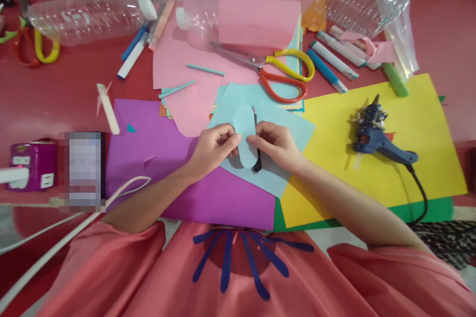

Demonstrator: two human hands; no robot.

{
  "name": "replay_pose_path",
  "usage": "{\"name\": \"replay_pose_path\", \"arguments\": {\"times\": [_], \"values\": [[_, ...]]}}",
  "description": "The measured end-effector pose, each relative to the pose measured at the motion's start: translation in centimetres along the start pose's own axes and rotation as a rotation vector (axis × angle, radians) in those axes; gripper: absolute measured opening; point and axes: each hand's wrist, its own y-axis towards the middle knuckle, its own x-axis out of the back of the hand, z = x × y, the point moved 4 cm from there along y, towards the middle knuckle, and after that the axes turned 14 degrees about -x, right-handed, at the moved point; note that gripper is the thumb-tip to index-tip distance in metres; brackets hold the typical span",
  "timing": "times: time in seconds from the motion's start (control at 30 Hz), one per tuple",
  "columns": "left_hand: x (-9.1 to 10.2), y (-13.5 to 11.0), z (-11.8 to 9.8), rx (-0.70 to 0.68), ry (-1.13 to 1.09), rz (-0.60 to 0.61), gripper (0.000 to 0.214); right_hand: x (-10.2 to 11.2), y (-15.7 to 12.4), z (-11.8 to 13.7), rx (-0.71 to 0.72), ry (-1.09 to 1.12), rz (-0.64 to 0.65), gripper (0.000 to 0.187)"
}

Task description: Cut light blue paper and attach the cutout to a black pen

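Observation:
Between my hands is a light blue paper cutout [245, 131], long with rounded ends. My left hand [218, 147] pinches its left edge between thumb and fingers. On the opposite edge, my right hand [277, 142] pinches it the same way. Behind the cutout lies a thin dark tool [259, 162], partly hidden by it and by my right fingers; its kind is unclear. A larger light blue paper sheet [273, 178] is spread under both hands. Just beyond them rest scissors [256, 61] with one yellow and one red handle.
A blue glue gun [383, 146] lies on yellow paper [439, 168] at the right. Purple paper [238, 203] is at the left, near a phone [85, 171], a purple power adapter [34, 166] and a white cable [92, 213]. Plastic bottles [89, 17] and markers [334, 59] line the back.

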Motion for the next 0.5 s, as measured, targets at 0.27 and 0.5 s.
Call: {"name": "replay_pose_path", "arguments": {"times": [0.27,0.5], "values": [[-0.24,-0.01,0.79,-0.031,0.096,0.066,0.036,-0.04,-0.10,-0.13,-0.001,-0.041,0.072,0.034],[-0.05,-0.16,0.58,-0.077,0.185,0.071,0.032,-0.09,-0.11,0.08,0.028,-0.085,0.086,0.032]]}}
